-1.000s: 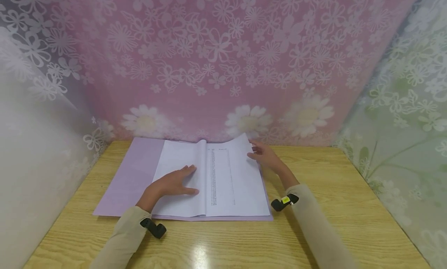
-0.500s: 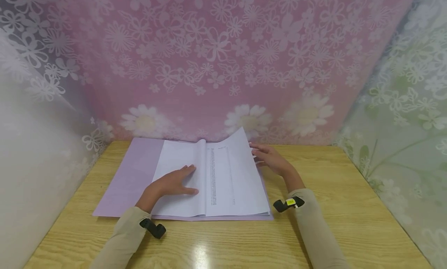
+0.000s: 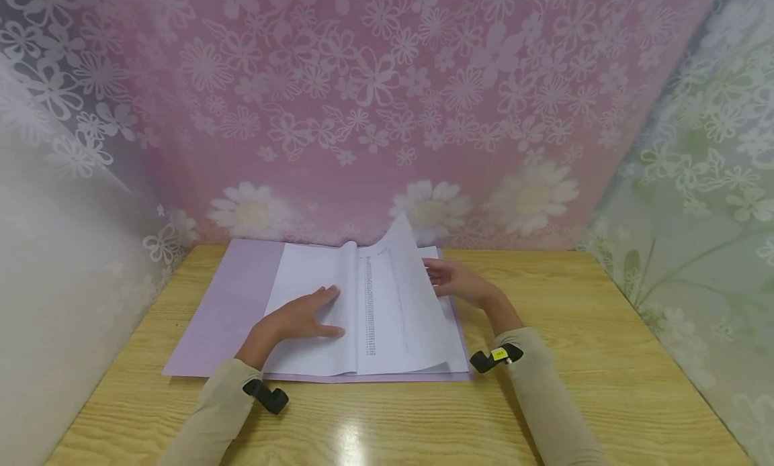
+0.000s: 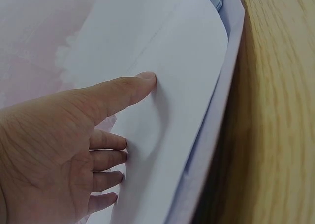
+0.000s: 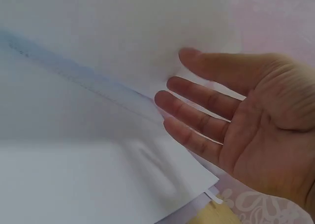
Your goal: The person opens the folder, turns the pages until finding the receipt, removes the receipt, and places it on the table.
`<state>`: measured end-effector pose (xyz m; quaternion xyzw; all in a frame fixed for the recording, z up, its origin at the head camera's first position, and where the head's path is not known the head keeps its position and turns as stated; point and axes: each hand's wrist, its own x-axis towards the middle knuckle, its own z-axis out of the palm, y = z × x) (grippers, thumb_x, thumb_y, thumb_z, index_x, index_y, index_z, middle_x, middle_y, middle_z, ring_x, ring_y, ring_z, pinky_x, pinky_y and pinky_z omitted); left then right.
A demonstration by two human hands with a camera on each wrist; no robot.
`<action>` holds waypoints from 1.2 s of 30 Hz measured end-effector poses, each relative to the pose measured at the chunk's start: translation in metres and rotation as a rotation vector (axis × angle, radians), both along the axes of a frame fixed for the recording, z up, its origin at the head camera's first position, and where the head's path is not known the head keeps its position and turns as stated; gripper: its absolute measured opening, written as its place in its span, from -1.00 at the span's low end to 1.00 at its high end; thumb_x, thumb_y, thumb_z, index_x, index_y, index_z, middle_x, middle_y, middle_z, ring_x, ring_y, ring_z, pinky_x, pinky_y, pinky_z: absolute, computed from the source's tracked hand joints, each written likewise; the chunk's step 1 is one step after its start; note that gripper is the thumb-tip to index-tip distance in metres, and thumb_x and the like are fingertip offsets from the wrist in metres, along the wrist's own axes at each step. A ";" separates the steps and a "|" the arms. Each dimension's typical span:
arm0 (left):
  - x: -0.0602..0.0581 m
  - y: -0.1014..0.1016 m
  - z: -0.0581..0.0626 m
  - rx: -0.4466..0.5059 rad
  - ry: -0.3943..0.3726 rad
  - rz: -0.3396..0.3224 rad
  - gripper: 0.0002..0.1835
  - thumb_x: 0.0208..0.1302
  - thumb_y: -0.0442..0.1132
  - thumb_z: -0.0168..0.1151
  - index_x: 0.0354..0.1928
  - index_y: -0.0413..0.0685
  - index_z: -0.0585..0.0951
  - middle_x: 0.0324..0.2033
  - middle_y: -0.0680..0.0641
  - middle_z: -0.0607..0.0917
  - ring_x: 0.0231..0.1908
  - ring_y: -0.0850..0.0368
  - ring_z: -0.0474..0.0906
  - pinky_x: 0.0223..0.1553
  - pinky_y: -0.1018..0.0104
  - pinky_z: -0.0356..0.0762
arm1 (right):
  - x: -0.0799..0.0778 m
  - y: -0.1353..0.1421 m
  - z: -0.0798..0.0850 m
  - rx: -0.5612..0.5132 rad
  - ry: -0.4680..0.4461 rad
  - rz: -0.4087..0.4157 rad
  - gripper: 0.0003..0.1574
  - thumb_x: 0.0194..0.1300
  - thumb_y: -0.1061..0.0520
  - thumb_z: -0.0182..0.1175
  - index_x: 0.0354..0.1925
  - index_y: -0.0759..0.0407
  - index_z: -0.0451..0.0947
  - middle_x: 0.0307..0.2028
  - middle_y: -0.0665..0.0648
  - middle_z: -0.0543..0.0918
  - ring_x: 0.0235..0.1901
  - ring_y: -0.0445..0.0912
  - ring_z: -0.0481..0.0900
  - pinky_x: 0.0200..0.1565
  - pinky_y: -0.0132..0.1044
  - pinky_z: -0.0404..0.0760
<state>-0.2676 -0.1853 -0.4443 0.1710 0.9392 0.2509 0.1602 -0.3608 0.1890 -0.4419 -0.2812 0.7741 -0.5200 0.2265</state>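
Observation:
A purple folder (image 3: 238,298) lies open on the table with white sheets inside. My left hand (image 3: 297,318) rests on the left-hand sheet (image 3: 311,271), thumb and fingers spread beside the rolled fold at the middle. In the left wrist view, the thumb (image 4: 123,92) presses the white paper. A printed sheet (image 3: 393,305) on the right side is raised and curved, its top corner standing up. My right hand (image 3: 462,281) is at its right edge, fingertips behind it. In the right wrist view, the fingers (image 5: 197,118) are fairly straight against the raised sheet (image 5: 113,47); another sheet lies below.
The wooden table (image 3: 580,358) extends around the folder. A pink flowered cloth (image 3: 338,177) hangs just behind it, and pale flowered cloths stand at both sides. A small black camera (image 3: 266,394) is on each wrist.
The right hand has moved behind the printed sheet's edge, and the sheet has lifted and curled to the left, baring the sheet below. My left hand has stayed put.

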 end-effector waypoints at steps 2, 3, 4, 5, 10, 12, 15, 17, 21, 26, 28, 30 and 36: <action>0.000 0.000 0.000 -0.008 0.006 -0.005 0.09 0.23 0.29 0.36 0.61 -0.09 0.11 0.60 -0.23 0.09 0.60 -0.20 -0.03 0.54 -0.17 0.09 | 0.003 -0.005 0.000 0.008 0.002 0.030 0.02 0.33 0.29 0.30 0.60 0.20 0.05 0.51 0.37 0.27 0.45 0.31 0.32 0.34 0.02 0.52; 0.000 0.000 0.000 -0.011 0.005 -0.004 0.09 0.23 0.30 0.36 0.61 -0.08 0.11 0.60 -0.22 0.09 0.60 -0.19 -0.03 0.55 -0.16 0.09 | 0.004 -0.007 0.000 0.012 0.003 0.043 0.05 0.32 0.27 0.33 0.61 0.13 0.04 0.53 0.34 0.25 0.46 0.31 0.31 0.34 0.04 0.52; 0.000 0.000 0.000 -0.011 0.006 -0.004 0.09 0.23 0.30 0.36 0.61 -0.08 0.11 0.60 -0.22 0.09 0.60 -0.18 -0.03 0.55 -0.16 0.09 | 0.006 -0.010 0.001 0.015 0.003 0.057 0.07 0.31 0.24 0.36 0.62 0.03 0.05 0.54 0.30 0.24 0.46 0.29 0.31 0.34 0.06 0.52; 0.000 0.000 0.000 -0.008 0.007 -0.005 0.09 0.23 0.29 0.36 0.61 -0.09 0.11 0.60 -0.22 0.09 0.60 -0.19 -0.03 0.55 -0.16 0.09 | 0.007 -0.013 0.001 0.014 0.004 0.073 0.10 0.30 0.21 0.38 0.62 -0.06 0.05 0.55 0.27 0.22 0.47 0.28 0.31 0.33 0.07 0.53; 0.000 0.000 0.000 -0.005 0.010 0.000 0.09 0.24 0.27 0.37 0.61 -0.12 0.11 0.60 -0.23 0.10 0.60 -0.19 -0.03 0.55 -0.15 0.08 | 0.012 -0.027 0.002 -0.013 0.041 0.122 0.17 0.27 0.16 0.44 0.62 -0.21 0.02 0.61 0.10 0.10 0.51 0.23 0.25 0.38 0.13 0.46; 0.000 0.001 0.001 -0.008 0.012 0.000 0.09 0.24 0.26 0.38 0.60 -0.13 0.11 0.60 -0.23 0.10 0.60 -0.19 -0.02 0.55 -0.15 0.08 | 0.014 -0.032 0.003 -0.012 0.075 0.128 0.18 0.27 0.16 0.43 0.63 -0.17 0.00 0.63 0.05 0.05 0.53 0.24 0.21 0.41 0.17 0.40; 0.001 0.001 0.002 -0.008 0.013 -0.001 0.08 0.24 0.25 0.38 0.60 -0.14 0.11 0.59 -0.24 0.10 0.60 -0.20 -0.02 0.55 -0.15 0.09 | 0.018 -0.039 0.004 0.014 0.114 0.110 0.19 0.26 0.11 0.45 0.63 -0.21 0.00 0.63 -0.06 0.02 0.55 0.20 0.18 0.44 0.20 0.35; 0.001 0.001 0.003 -0.006 0.014 -0.003 0.08 0.24 0.24 0.39 0.60 -0.15 0.11 0.59 -0.24 0.11 0.60 -0.21 -0.01 0.54 -0.16 0.10 | 0.019 -0.042 0.004 0.038 0.143 0.098 0.19 0.25 0.06 0.47 0.62 -0.27 0.00 0.63 -0.09 0.02 0.56 0.17 0.16 0.44 0.20 0.34; 0.002 0.000 0.004 0.002 0.013 -0.004 0.07 0.25 0.22 0.38 0.60 -0.15 0.11 0.59 -0.26 0.10 0.59 -0.22 0.00 0.54 -0.17 0.10 | 0.022 -0.048 0.001 0.063 0.173 0.088 0.20 0.23 -0.02 0.48 0.61 -0.33 0.01 0.63 -0.10 0.01 0.58 0.16 0.12 0.44 0.19 0.35; 0.001 -0.001 0.003 0.006 0.025 -0.008 0.07 0.25 0.22 0.38 0.60 -0.15 0.11 0.59 -0.26 0.10 0.59 -0.22 0.01 0.54 -0.17 0.11 | 0.025 -0.055 -0.002 0.094 0.183 0.077 0.19 0.23 -0.05 0.48 0.62 -0.29 0.02 0.63 -0.12 0.00 0.60 0.15 0.05 0.45 0.19 0.33; 0.001 -0.002 0.003 0.003 0.034 -0.008 0.06 0.25 0.23 0.38 0.60 -0.13 0.12 0.59 -0.25 0.11 0.59 -0.22 0.01 0.54 -0.16 0.11 | 0.025 -0.056 -0.004 0.109 0.176 0.071 0.19 0.22 -0.06 0.49 0.61 -0.29 0.02 0.64 -0.12 -0.02 0.61 0.12 0.02 0.46 0.19 0.31; 0.000 -0.002 0.004 0.000 0.046 -0.005 0.06 0.25 0.23 0.39 0.60 -0.11 0.14 0.59 -0.24 0.13 0.59 -0.20 0.02 0.54 -0.15 0.12 | 0.025 -0.058 -0.005 0.123 0.171 0.069 0.19 0.21 -0.06 0.49 0.61 -0.30 0.03 0.64 -0.11 -0.05 0.61 0.08 0.01 0.47 0.18 0.30; -0.002 -0.004 0.008 0.016 0.123 -0.016 -0.02 0.28 0.18 0.38 0.57 -0.16 0.21 0.54 -0.27 0.23 0.56 -0.23 0.12 0.52 -0.14 0.18 | 0.028 -0.062 -0.006 0.127 0.201 0.078 0.18 0.21 -0.01 0.50 0.61 -0.21 0.07 0.65 -0.01 -0.07 0.62 0.05 -0.03 0.45 0.19 0.32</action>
